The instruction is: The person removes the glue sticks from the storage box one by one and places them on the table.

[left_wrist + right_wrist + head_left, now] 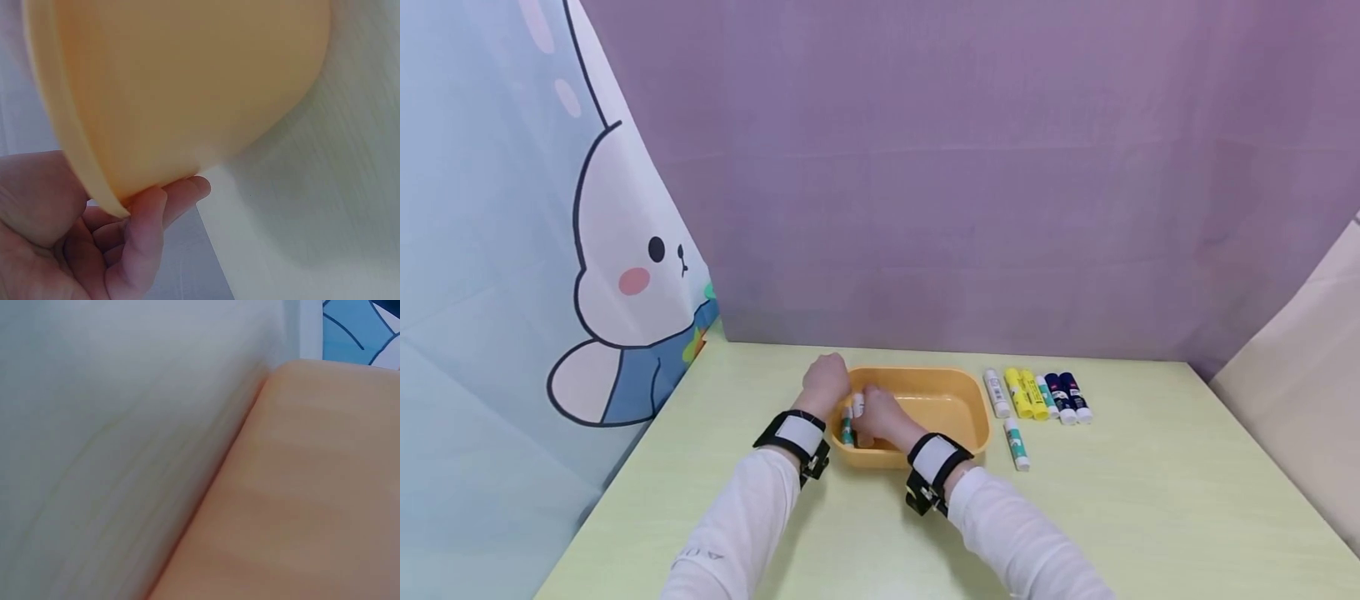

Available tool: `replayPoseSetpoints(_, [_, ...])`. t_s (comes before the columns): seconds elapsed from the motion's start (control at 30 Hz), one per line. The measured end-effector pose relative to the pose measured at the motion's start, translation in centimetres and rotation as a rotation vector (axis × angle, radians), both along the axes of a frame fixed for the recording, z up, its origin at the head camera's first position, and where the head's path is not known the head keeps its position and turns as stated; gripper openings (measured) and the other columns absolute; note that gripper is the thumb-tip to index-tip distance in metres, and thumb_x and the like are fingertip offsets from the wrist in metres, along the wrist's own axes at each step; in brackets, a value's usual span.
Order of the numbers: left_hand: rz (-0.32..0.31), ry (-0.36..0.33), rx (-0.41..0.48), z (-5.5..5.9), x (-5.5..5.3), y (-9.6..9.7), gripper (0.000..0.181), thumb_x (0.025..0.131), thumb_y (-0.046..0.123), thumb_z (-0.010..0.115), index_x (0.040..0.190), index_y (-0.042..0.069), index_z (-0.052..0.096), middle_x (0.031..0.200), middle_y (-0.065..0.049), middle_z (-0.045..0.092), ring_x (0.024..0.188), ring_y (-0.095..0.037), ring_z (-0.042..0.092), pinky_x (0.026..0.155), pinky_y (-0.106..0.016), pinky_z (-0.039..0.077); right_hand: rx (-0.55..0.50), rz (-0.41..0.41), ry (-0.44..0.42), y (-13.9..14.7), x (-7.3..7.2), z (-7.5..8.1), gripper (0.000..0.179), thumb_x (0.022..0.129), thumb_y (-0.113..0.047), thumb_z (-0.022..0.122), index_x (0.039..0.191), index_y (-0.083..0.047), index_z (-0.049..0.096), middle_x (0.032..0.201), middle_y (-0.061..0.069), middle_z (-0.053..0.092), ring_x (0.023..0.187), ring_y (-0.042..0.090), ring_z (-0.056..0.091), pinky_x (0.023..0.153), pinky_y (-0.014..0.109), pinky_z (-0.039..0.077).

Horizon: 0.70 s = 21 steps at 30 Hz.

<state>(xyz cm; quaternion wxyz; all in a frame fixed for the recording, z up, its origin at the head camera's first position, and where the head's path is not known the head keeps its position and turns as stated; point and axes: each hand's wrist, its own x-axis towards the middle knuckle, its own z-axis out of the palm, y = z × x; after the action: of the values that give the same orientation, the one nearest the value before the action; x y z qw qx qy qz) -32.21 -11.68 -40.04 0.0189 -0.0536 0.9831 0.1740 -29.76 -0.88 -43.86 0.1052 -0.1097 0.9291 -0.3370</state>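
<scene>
A yellow-orange plastic basin (940,375) stands on the table. My left hand (825,385) holds its left rim; in the left wrist view, the fingers (147,234) curl under the edge against the outer wall (194,81). Inside the basin at the left end lie a teal-and-white glue stick (847,429) and, beside it, a white glue stick (858,403). My right hand (886,417) reaches over the near rim and pinches the white one, its fingertips partly hidden. Only the basin's outer wall (312,487) and the table show in the right wrist view, not the hand.
Right of the basin, a row holds a white glue stick (997,393), two yellow ones (1026,393), a teal-and-white one (1047,397) and two navy ones (1067,398). Another teal-and-white glue stick (1017,445) lies nearer. A purple cloth (962,208) hangs behind the table.
</scene>
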Motion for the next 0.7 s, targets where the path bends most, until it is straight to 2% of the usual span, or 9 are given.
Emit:
replayPoseSetpoints(0.1, [-0.002, 0.002, -0.005, 0.0, 0.0, 0.1, 0.018, 0.086, 0.008, 0.065, 0.101, -0.001, 0.064, 0.087, -0.013, 0.062, 0.066, -0.022, 0.059, 0.064, -0.031, 0.058, 0.001, 0.01, -0.004, 0.2, -0.2, 0.1, 0.054, 0.079, -0.013, 0.074, 0.122, 0.003, 0.045, 0.098, 0.013, 0.053, 0.083, 0.023, 0.053, 0.069, 0.029, 0.053])
replayPoseSetpoints(0.3, [-0.011, 0.0, -0.037, 0.0, -0.3, 0.1, 0.014, 0.088, 0.01, 0.06, 0.097, -0.001, 0.064, 0.086, -0.011, 0.064, 0.067, -0.019, 0.06, 0.053, -0.027, 0.054, -0.041, -0.002, -0.101, 1.0, -0.4, 0.8, 0.059, 0.079, -0.006, 0.071, 0.13, 0.004, 0.042, 0.101, 0.014, 0.055, 0.083, 0.025, 0.054, 0.054, 0.026, 0.049])
replayPoseSetpoints(0.37, [-0.011, -0.003, -0.043, -0.1, -0.5, 0.2, 0.014, 0.088, 0.01, 0.059, 0.096, 0.0, 0.064, 0.086, -0.011, 0.064, 0.067, -0.019, 0.06, 0.052, -0.027, 0.052, -0.025, 0.006, -0.088, 1.3, -0.6, 1.1, 0.057, 0.08, -0.008, 0.071, 0.129, 0.004, 0.044, 0.102, 0.014, 0.056, 0.083, 0.024, 0.055, 0.058, 0.026, 0.05])
replayPoseSetpoints(0.47, [-0.008, -0.005, -0.042, -0.2, -0.6, 0.2, 0.014, 0.088, 0.01, 0.059, 0.097, 0.0, 0.064, 0.087, -0.011, 0.064, 0.068, -0.019, 0.061, 0.053, -0.027, 0.053, 0.014, 0.029, -0.044, 1.8, -0.7, 1.7, 0.051, 0.081, -0.013, 0.07, 0.124, 0.004, 0.05, 0.101, 0.013, 0.059, 0.081, 0.022, 0.056, 0.064, 0.027, 0.051])
replayPoseSetpoints(0.53, [-0.008, -0.003, -0.043, -0.2, -0.6, 0.2, 0.015, 0.089, 0.01, 0.059, 0.098, -0.001, 0.064, 0.088, -0.012, 0.064, 0.07, -0.019, 0.061, 0.056, -0.028, 0.055, 0.033, 0.051, -0.022, 2.1, -0.7, 2.3, 0.043, 0.084, -0.016, 0.067, 0.119, 0.004, 0.053, 0.097, 0.013, 0.059, 0.077, 0.021, 0.056, 0.064, 0.028, 0.051])
replayPoseSetpoints(0.7, [-0.013, 0.01, -0.042, -0.2, -0.5, 0.2, 0.015, 0.088, 0.011, 0.06, 0.098, -0.001, 0.064, 0.091, -0.012, 0.065, 0.074, -0.02, 0.063, 0.062, -0.032, 0.058, -0.048, 0.066, -0.086, 3.1, -0.5, 4.2, 0.041, 0.088, -0.015, 0.064, 0.121, 0.003, 0.05, 0.097, 0.013, 0.057, 0.074, 0.021, 0.058, 0.06, 0.027, 0.052])
